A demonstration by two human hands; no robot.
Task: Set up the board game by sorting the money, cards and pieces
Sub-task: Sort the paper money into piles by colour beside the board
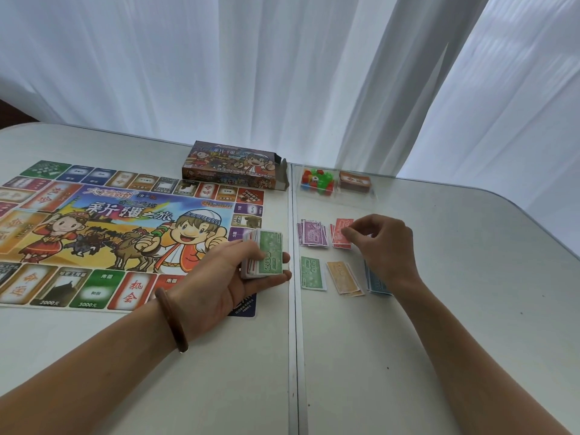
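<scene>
Money in the left hand (232, 277) is a thin unsorted stack (265, 255), green 500 note on top, clasped by curled fingers over the game board's (94, 221) right edge; the right hand's (381, 243) fingers pinch narrowly at the red pile (340, 233), beside the purple pile (314, 232). Paper notes look light, limp and slippery, so each is probably best peeled off by a corner. Green (311, 273), orange (343, 277) and blue (376, 282) piles lie close together, yet the worktop (470, 309) right of them is open.
</scene>
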